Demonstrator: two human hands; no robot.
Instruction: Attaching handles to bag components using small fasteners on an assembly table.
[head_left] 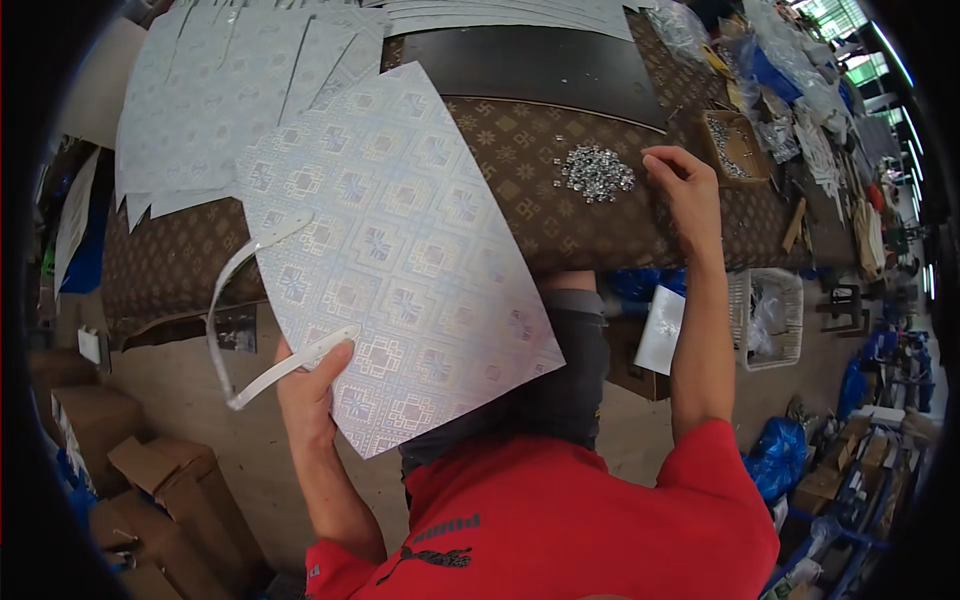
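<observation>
My left hand (312,385) grips the lower left edge of a pale silver-blue patterned panel (400,250), with the thumb on top. Under that thumb lies one end of a white strap handle (225,290). The strap loops out past the panel's left side, and its other end rests on the panel higher up. My right hand (685,185) is raised just right of a pile of small shiny silver metal pieces (597,173). Its thumb and forefinger come together at the tips; whatever they hold, if anything, is too small to make out.
A brown patterned cloth (540,235) covers the table. Stacked patterned panels (210,100) lie at the far left, a dark board (530,65) at the back. A small cardboard box (735,148) of metal pieces stands right. Below are a white basket (775,320) and cartons (180,490).
</observation>
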